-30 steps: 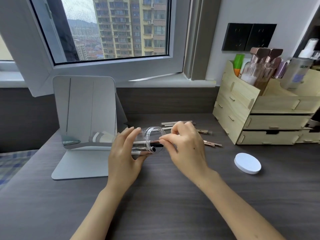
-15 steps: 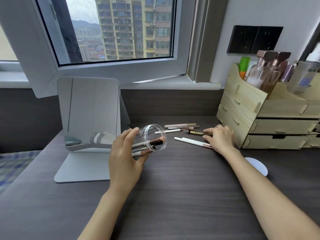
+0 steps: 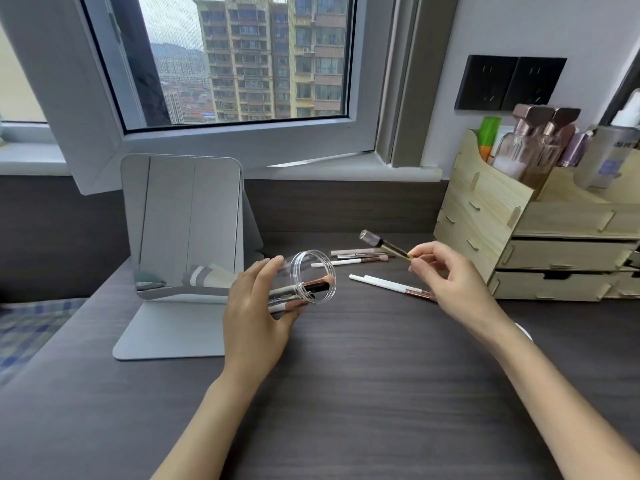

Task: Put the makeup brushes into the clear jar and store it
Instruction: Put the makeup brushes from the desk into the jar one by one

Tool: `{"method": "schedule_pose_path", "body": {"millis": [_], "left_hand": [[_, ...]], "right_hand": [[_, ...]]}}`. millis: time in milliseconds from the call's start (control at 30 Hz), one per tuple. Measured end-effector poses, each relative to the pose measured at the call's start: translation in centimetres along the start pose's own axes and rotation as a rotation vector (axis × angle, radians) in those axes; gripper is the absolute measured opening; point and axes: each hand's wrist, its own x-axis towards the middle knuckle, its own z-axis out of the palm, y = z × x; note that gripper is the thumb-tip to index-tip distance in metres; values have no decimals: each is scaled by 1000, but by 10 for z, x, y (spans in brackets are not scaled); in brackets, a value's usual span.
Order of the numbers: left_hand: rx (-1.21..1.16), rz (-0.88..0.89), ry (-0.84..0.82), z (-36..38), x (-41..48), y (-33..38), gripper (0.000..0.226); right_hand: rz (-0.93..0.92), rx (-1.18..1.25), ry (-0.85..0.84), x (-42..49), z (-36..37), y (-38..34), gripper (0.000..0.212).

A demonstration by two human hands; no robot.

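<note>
Left hand (image 3: pixel 256 313) grips the tilted clear plastic jar (image 3: pixel 304 282) holding brushes, while right hand (image 3: pixel 446 278) pinches a clear-capped gold-handled brush (image 3: pixel 384 244) aloft.

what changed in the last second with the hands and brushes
The right hand left the jar mouth, reached to the loose brushes, picked up the clear-capped brush and now holds it lifted. The left hand kept the clear jar tilted; the mirror and organizer stayed put.

Your left hand (image 3: pixel 254 315) is raised off the surface, fingers curled in a wrap grip, thumb underneath. Your right hand (image 3: pixel 450 282) is lifted further right, thumb and forefinger pinched together, other fingers loosely bent. Both forearms bare.
</note>
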Motion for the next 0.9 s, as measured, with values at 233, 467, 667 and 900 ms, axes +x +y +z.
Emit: {"method": "schedule_pose_path", "body": {"millis": [233,467,667,900], "left_hand": [[8,43,-14,1,-3,2,75],[8,100,-73,-2,-4,6,64],[12,83,-67,-4,-3,6,67],[-9,62,-55,-3,-3,4,73]], "right_hand": [[-503,-562,116,-33,37,-50,25],[-527,-577,23,-29,76,-69,18],[-366,-209,-51,-22,73,-70,19],[-488,-309,-207,-24,68,-65,24]]}}
